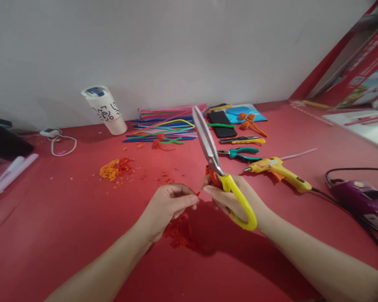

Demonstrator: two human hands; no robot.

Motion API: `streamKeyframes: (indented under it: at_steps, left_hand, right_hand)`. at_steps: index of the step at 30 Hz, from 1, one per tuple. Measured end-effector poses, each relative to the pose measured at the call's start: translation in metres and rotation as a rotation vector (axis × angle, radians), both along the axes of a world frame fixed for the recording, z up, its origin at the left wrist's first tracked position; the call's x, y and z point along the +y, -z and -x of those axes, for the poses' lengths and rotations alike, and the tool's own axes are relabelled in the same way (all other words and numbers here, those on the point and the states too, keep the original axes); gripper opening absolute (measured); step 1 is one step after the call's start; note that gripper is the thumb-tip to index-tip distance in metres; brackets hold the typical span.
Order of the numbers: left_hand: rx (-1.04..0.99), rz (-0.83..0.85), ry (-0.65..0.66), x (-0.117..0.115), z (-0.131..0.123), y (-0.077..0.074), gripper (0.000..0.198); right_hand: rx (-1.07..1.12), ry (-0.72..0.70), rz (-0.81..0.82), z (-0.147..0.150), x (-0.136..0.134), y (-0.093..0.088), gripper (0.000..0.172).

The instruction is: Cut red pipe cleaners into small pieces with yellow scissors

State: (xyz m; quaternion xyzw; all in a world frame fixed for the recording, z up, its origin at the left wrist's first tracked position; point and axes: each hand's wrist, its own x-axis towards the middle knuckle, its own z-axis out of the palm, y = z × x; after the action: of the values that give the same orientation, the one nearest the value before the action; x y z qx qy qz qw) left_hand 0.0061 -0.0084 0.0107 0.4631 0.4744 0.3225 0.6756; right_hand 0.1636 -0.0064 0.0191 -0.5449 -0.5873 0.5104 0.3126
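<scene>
My right hand (231, 199) is closed round the yellow handle of a pair of scissors (212, 157), whose long silver blades point up and away, shut together. An orange-red fuzzy piece (211, 175) sits against the fingers just below the blades. My left hand (168, 205) is curled, thumb and fingers pinched on a tiny red scrap (198, 193) right beside the right hand. Under both hands lies a small heap of red clippings (179, 233) on the red table (82, 218).
A pile of orange and red clippings (115, 167) lies to the left. At the back: coloured pipe cleaners (164, 126), a white cup (105, 110), a black phone (222, 123), pliers (239, 153). A yellow glue gun (279, 170) and a purple device (362, 203) with cables sit right.
</scene>
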Motion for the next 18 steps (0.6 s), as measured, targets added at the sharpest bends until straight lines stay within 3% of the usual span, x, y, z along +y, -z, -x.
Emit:
streamKeyframes:
  at_steps: [4, 8, 11, 14, 16, 18]
  left_hand:
    - [0.105, -0.047, 0.035, 0.001, -0.001, -0.002, 0.012]
    - [0.381, -0.378, -0.025, 0.01, 0.011, -0.001, 0.013]
    - [0.697, -0.671, -0.082, 0.021, 0.026, 0.003, 0.027]
    - [0.902, -0.784, -0.103, 0.029, 0.037, 0.011, 0.025]
    - [0.948, -0.861, -0.161, 0.032, 0.04, 0.015, 0.008]
    - [0.964, -0.887, -0.198, 0.033, 0.043, 0.017, 0.021]
  right_hand:
    - [-0.05, -0.029, -0.067, 0.0, -0.001, 0.005, 0.016]
    - [-0.152, 0.075, -0.083, -0.019, 0.011, 0.008, 0.013]
    - [-0.385, 0.053, -0.097, -0.039, 0.024, 0.008, 0.015]
    - [-0.617, -0.033, -0.12, -0.048, 0.032, 0.008, 0.023]
    - [-0.73, -0.06, -0.13, -0.047, 0.033, 0.008, 0.026]
    - [-0.81, -0.058, -0.13, -0.044, 0.033, 0.008, 0.025]
